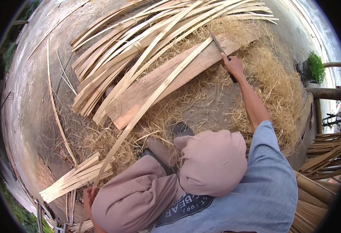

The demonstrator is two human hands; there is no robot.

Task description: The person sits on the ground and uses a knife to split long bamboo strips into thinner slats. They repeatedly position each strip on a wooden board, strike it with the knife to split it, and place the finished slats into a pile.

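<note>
My right hand (233, 66) is closed round the dark handle of a knife (218, 43), whose long blade lies against the far end of a pale bamboo strip (160, 88). That strip slants across a wide wooden plank (174, 73) and comes back past my knee to my left hand (88, 196). The fingers of my left hand are closed on the strip's near end, partly hidden behind my leg. Beside the left hand lies a short bundle of pale strips (75, 178).
A large pile of bamboo strips (120, 58) lies beyond the plank. Curly shavings (273, 93) heap up around the plank and my feet. Single long strips (53, 101) lie on the floor at left. More strips (326, 153) and a potted plant (316, 68) are at right.
</note>
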